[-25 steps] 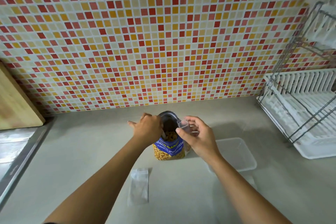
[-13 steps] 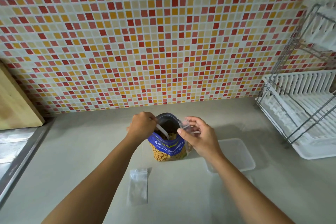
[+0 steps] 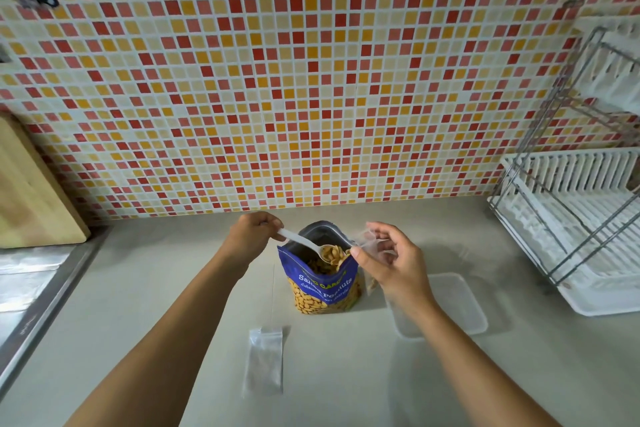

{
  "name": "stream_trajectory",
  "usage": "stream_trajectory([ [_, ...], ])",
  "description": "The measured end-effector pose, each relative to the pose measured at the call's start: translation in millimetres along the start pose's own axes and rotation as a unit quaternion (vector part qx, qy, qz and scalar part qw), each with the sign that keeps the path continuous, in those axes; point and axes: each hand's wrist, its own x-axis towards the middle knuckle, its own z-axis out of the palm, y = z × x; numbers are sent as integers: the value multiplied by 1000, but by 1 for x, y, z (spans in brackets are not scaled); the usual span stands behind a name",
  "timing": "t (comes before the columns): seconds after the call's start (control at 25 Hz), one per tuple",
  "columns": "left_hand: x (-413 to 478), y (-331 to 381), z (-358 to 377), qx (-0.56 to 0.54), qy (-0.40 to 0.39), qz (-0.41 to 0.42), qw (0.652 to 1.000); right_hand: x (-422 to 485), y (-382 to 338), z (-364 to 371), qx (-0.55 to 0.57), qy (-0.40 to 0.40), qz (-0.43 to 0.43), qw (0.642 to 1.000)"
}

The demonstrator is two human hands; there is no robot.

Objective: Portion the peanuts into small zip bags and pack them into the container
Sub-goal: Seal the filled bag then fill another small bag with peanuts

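Note:
A blue peanut bag (image 3: 322, 282) stands open on the counter. My left hand (image 3: 251, 234) grips the handle of a white plastic spoon (image 3: 304, 245), whose bowl is heaped with peanuts above the bag's mouth. My right hand (image 3: 388, 258) pinches a small clear zip bag (image 3: 369, 241) held open just right of the spoon, its mouth beside the spoon's tip. An empty clear plastic container (image 3: 453, 305) sits on the counter to the right, partly behind my right forearm. A spare flat zip bag (image 3: 265, 359) lies near the front.
A white dish rack with a metal frame (image 3: 568, 218) fills the right side. A wooden cutting board (image 3: 31, 191) leans on the tiled wall at the left, above a steel sink edge (image 3: 45, 302).
My left hand has lifted the spoon out of the peanut bag with a load of peanuts and brought it toward the small zip bag in my right hand.

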Motion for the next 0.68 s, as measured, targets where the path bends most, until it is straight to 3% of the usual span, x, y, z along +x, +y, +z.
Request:
stream_trajectory([
  [0.28,-7,8,-22,-54,25,-34,998,5,-7,10,-122,-11,-63,990],
  [0.44,-6,26,-45,-47,54,-5,997,5,-8,18,-164,-12,-81,983],
  [0.68,-5,53,-46,36,33,60,997,4,-17,30,-153,-16,-82,985],
])
